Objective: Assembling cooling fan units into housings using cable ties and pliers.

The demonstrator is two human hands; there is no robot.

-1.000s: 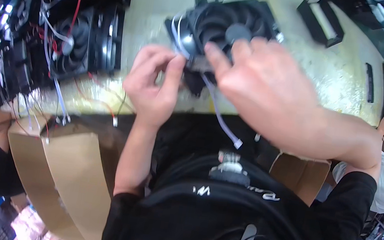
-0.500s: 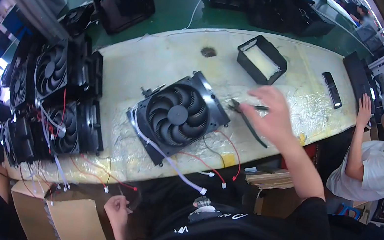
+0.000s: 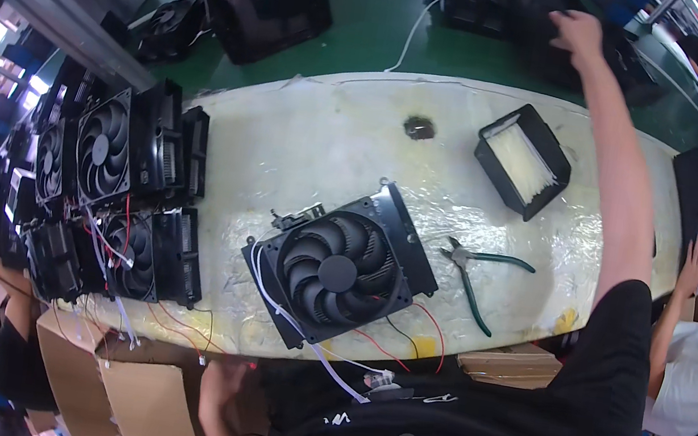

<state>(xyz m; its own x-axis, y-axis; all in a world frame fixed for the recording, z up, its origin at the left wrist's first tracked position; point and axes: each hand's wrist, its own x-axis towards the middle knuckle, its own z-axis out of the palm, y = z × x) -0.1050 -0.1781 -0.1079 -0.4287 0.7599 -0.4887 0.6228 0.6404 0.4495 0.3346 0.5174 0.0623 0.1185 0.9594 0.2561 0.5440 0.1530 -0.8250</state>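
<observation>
My right hand (image 3: 579,38) reaches far across the table to the black housings (image 3: 531,29) on the green surface; its fingers look apart, and I cannot make out whether they touch. My left hand (image 3: 227,380) hangs by the table's near edge, blurred, its fingers partly hidden. Between my arms lies a black fan unit (image 3: 336,272) in a square frame, with red, black and white wires trailing toward me. Green-handled cutting pliers (image 3: 475,282) rest with handles spread on the table, right of the fan unit.
A black bin (image 3: 524,160) with pale strips stands at the back right. Several fan units (image 3: 107,146) are stacked at the left. Another housing (image 3: 267,12) lies on the green surface. Cardboard boxes (image 3: 145,404) sit below the near edge. Co-workers sit on both sides.
My right hand has left the pliers and stretched far forward to the black housings. The pliers now lie free. The view has shifted, and my left hand stays near the table edge.
</observation>
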